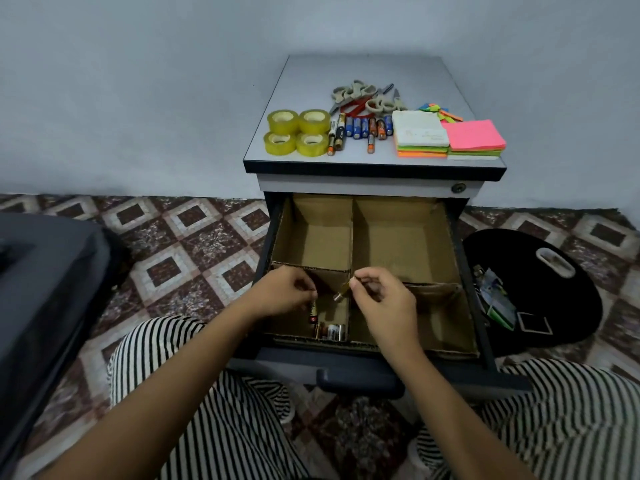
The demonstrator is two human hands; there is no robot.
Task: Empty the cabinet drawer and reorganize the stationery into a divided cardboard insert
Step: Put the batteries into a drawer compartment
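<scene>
Left hand point(287, 293) pinches a battery point(313, 310) in the insert's point(401, 237) near-left compartment. Right hand point(382, 301) pinches a second battery point(340, 293) beside the centre divider point(353, 237).

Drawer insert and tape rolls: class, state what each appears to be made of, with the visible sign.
Insert: seems corrugated cardboard, matt brown; its near edge shows fluted raw cuts. Tape rolls: probably clear plastic film, glossy and yellowish, wound on pale cores, perhaps card.

The four-compartment cardboard insert point(403, 233) fills the open drawer point(294, 358). Loose batteries point(330, 331) lie in its front-left compartment. Above them the left hand point(284, 292) pinches an upright battery point(313, 310), the right hand point(384, 303) a tilted battery point(340, 293). Behind and above the insert lie tape rolls point(314, 121), spare batteries point(363, 128), scissors point(367, 98) and sticky notes point(474, 135).
</scene>
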